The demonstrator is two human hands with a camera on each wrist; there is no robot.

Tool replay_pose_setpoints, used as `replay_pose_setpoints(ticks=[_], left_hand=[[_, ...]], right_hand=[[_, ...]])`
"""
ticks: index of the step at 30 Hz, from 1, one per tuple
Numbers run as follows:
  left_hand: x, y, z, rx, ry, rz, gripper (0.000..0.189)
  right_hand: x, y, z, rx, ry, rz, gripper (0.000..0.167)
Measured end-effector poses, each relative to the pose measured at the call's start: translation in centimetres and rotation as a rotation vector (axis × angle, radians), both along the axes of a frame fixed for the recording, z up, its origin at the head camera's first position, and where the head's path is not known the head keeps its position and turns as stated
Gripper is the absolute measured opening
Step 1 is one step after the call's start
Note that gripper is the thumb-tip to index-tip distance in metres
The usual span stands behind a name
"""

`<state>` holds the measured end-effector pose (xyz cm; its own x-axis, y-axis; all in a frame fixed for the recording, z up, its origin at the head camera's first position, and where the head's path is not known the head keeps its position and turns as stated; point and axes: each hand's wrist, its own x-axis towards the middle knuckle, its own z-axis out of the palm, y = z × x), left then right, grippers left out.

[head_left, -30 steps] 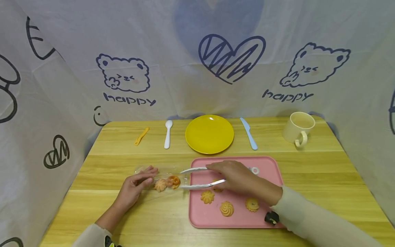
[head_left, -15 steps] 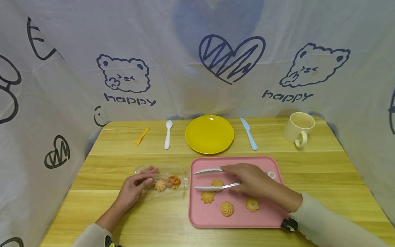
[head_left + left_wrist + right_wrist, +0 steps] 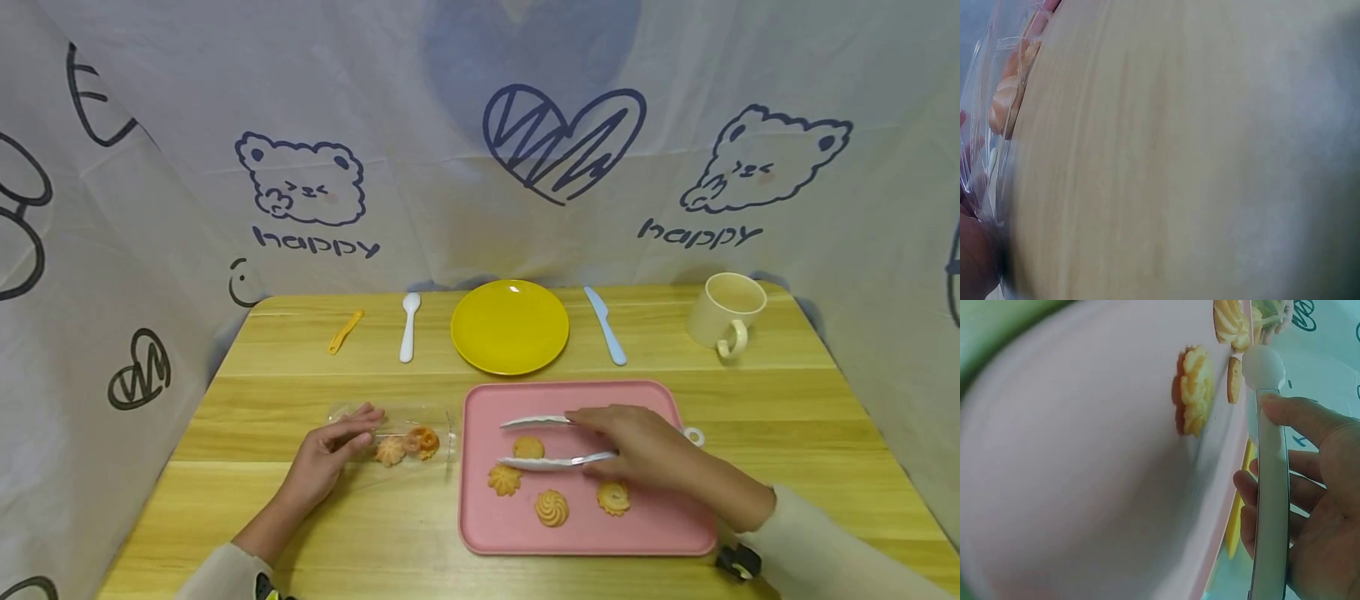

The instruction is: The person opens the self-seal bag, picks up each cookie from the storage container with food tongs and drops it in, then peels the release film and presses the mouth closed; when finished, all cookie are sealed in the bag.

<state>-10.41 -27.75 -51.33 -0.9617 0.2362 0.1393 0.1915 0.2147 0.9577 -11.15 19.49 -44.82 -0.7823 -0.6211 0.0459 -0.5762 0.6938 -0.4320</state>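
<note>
My left hand (image 3: 326, 458) holds the left end of a clear plastic box (image 3: 442, 417), thumb on the near side. Inside are a pale star-shaped cookie (image 3: 390, 451) and a browner ring-shaped cookie (image 3: 424, 442). My right hand (image 3: 652, 450) grips white-tipped tongs (image 3: 536, 463), thumb on one arm and fingers on the other in the right wrist view. The tong arms are spread, with nothing seen between their tips, above a pink tray (image 3: 585, 535). A round cookie (image 3: 528, 446), a star cookie (image 3: 504, 480), a swirl cookie (image 3: 551, 507) and a ring cookie (image 3: 613, 497) lie on it.
Along the back of the table stand a yellow plate (image 3: 510, 327), a white spoon (image 3: 407, 327), a small orange utensil (image 3: 346, 332), a light blue knife (image 3: 605, 326) and a cream mug (image 3: 723, 312). Behind them hangs a printed cloth (image 3: 450, 208).
My right hand has carried the spread tongs rightward, from beside the plastic box to over the tray. The left hand and the box have stayed put.
</note>
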Motion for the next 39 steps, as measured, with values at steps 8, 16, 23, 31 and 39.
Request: replay_pose_setpoints(ticks=[8,16,23,31,39], left_hand=[[0.0,0.0,0.1,0.003,-0.001,0.001,0.028],[0.0,0.1,0.1,-0.025,0.009,0.012,0.027],[0.0,0.1,0.1,-0.039,0.004,0.021,0.027],[0.0,0.0,0.1,-0.042,0.012,0.022,0.026],[0.0,0.1,0.2,-0.047,0.009,0.022,0.026]], right_hand=[[0.1,1.1,-0.5,-0.001,0.002,0.001,0.064],[0.4,1.8,-0.3,0.010,0.004,0.007,0.064],[0.5,2.3,-0.2,0.009,0.001,0.016,0.064],[0.3,2.5,-0.3,0.015,0.015,-0.006,0.065],[0.2,2.4,-0.3,0.022,0.027,-0.016,0.066]])
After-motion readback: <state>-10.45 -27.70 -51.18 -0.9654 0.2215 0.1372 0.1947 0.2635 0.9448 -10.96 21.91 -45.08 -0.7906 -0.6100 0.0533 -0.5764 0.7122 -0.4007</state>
